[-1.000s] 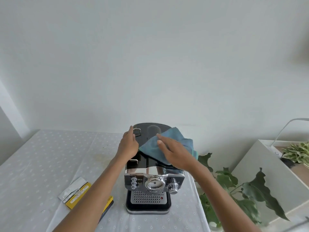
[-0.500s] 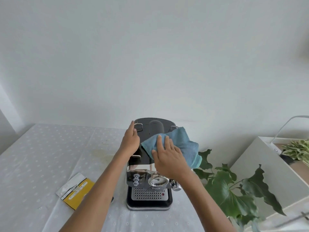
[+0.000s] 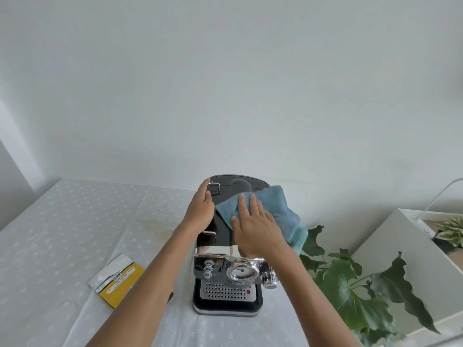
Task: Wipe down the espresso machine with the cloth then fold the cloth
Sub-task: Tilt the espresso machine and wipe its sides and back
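Head-worn view, forward-down, close over table (image 3: 75, 221)

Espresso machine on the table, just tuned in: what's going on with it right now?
A person is wiping the top of the espresso machine. The right hand lies flat on a blue cloth spread over the black top, with part of it hanging off the right side. The left hand steadies the machine at its top left edge. The cloth is not yet folded. A yellow packet lies on the tablecloth nearby.
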### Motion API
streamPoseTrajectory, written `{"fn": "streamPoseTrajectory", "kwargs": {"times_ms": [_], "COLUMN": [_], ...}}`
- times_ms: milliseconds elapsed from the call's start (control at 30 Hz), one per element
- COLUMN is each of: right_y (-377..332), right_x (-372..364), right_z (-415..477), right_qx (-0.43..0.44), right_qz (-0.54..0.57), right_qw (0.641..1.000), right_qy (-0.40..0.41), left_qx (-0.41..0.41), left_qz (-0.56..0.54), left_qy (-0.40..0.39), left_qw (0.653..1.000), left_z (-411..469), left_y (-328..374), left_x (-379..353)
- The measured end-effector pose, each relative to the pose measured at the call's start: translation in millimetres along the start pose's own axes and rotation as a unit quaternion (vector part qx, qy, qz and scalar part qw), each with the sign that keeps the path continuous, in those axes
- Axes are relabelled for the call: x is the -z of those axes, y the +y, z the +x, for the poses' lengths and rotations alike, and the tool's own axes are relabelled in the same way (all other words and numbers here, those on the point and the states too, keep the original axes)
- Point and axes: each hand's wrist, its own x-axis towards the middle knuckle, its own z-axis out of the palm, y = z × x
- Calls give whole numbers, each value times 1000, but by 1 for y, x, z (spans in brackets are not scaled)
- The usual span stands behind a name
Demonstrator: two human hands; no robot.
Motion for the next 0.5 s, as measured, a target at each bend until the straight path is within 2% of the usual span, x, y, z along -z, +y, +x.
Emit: {"fn": "streamPoseTrajectory", "kwargs": {"times_ms": [133,233,400,500], "right_y": [8,11,7,3], "right_x": [6,7,2,-1], "right_z": [63,73,2,-50], "right_qx": [0,-10,-4,19], "right_qz": [29,44,34,-22], "right_qw": [999,999,999,999], "right_qy": [14,24,14,24], "left_qx": [-2,-3,-6,-10], "left_qz": [11,1,2,13], "left_qy": [-13,-11,6,17], "left_qw": [1000,1000,1000,1000], "left_z": [-3,-4,-2,1], "left_y": [1,1,-1,-3], "left_x": [2,3,0,-2]}}
